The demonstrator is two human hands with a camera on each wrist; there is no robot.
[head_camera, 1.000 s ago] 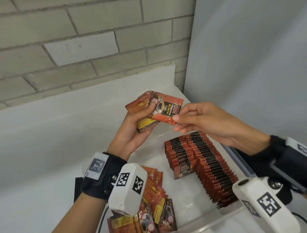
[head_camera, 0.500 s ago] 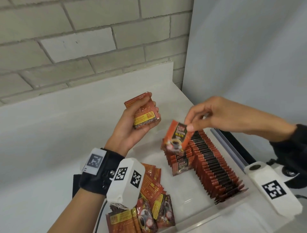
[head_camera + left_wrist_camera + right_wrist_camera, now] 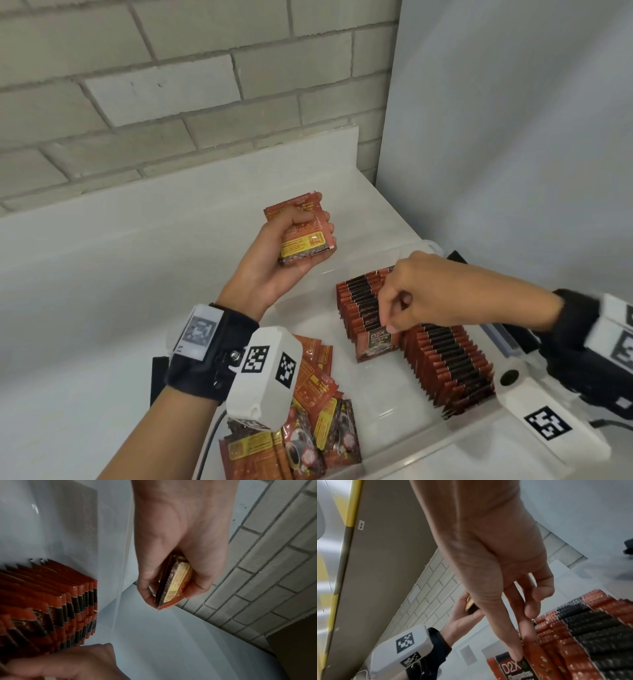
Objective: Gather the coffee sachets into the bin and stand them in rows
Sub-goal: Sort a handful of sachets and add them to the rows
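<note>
My left hand point(image 3: 308, 226) is raised above the clear bin point(image 3: 428, 452) and grips a small stack of orange coffee sachets point(image 3: 303, 236), seen edge-on as the stack point(image 3: 176, 582) in the left wrist view. My right hand point(image 3: 388, 325) reaches down into the bin and pinches the top of a D2X sachet point(image 3: 375, 344) at the near end of the short row point(image 3: 358, 301). From the right wrist, thumb and finger of that hand point(image 3: 520, 651) clamp the sachet point(image 3: 510, 669). A longer standing row point(image 3: 448, 363) runs beside it on the right.
Loose sachets point(image 3: 318, 421) lie in a heap at the bin's near left, partly hidden by my left wrist camera point(image 3: 263, 373). A brick wall point(image 3: 171, 102) rises behind the white counter point(image 3: 102, 274). A grey panel point(image 3: 513, 137) stands close on the right.
My right hand took one sachet from the left hand's stack and carried it down to the near end of the short row. The left hand stayed raised with the rest.
</note>
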